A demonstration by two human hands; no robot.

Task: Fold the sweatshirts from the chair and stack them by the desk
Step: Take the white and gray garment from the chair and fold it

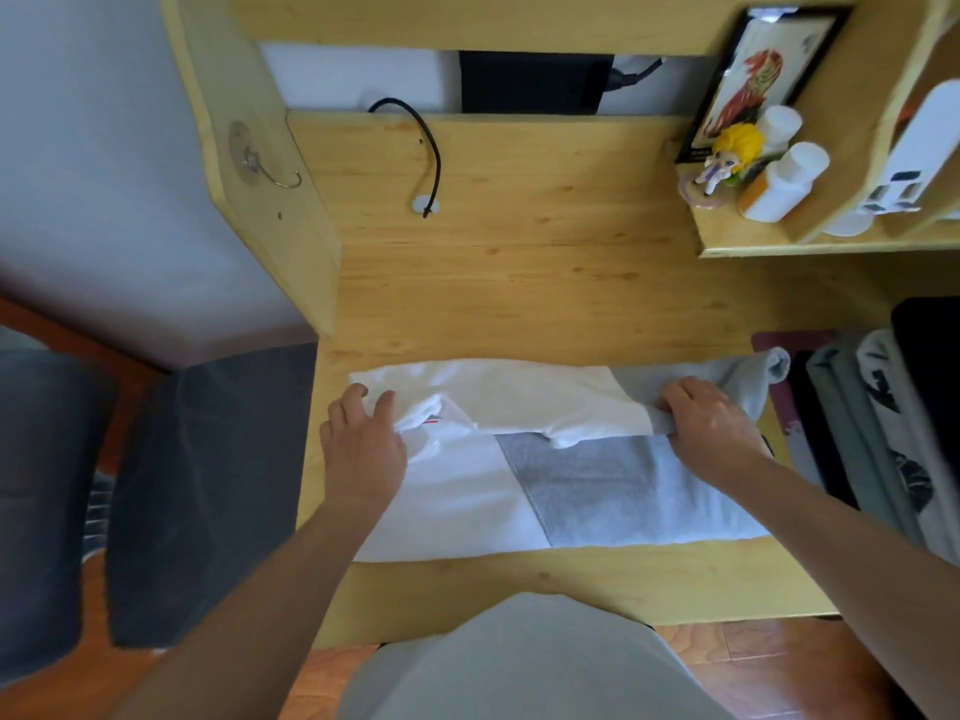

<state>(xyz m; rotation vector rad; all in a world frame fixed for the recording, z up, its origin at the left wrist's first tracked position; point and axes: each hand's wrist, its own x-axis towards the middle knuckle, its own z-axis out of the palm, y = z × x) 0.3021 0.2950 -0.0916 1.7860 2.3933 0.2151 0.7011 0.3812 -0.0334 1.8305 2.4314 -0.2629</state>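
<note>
Sweatshirt fabric, white on the left of the frame and grey on the right, is spread across the near part of the wooden desk, in the lower middle of the frame. Its far edge is doubled back toward the viewer as a long roll running left to right. The left end of that fold is gripped by the left hand, with fingers curled over the white cloth and the thumb set against it. The right end is held by the right hand, whose fingers are curled round the bunched grey cloth. A stack of folded garments in grey, black and a patterned white is seen at the right edge of the frame, just beside the sweatshirt. A dark chair is seen at the lower left, beside the desk. A black cable is looped on the desk top toward the upper middle. A small shelf at the upper right is occupied by a yellow-haired figurine, white bottles and a framed picture.
</note>
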